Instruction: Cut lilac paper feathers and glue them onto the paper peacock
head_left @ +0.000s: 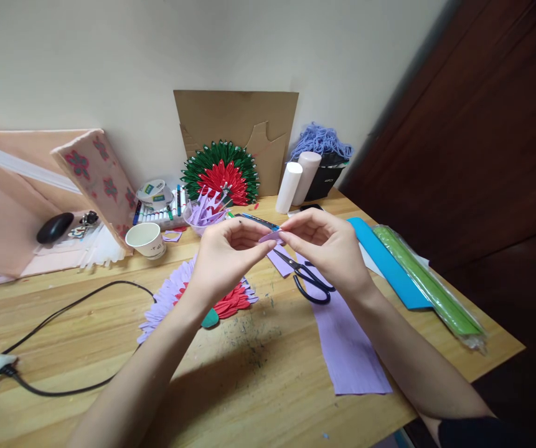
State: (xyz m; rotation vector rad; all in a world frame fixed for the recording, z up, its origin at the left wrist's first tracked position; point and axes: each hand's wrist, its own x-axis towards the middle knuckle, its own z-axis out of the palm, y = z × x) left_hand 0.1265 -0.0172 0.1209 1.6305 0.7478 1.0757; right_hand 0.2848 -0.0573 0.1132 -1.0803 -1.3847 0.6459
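Note:
Above the wooden table [258, 386], my left hand [228, 255] and my right hand [326, 242] meet fingertip to fingertip. Both pinch a small lilac paper piece [271, 236] between them. Below my left wrist lies a round paper flower [193, 298] with lilac outer petals and a red centre. Black-handled scissors [307, 277] rest on a long lilac paper sheet [347, 336] under my right hand.
A clear bowl of folded lilac pieces [205, 214], a paper cup [146, 239] and a marker set [158, 214] stand behind. A green-and-red paper fan [221, 171] leans on cardboard. Blue [389, 261] and green [429, 283] paper rolls lie right. A black cable [71, 311] crosses left.

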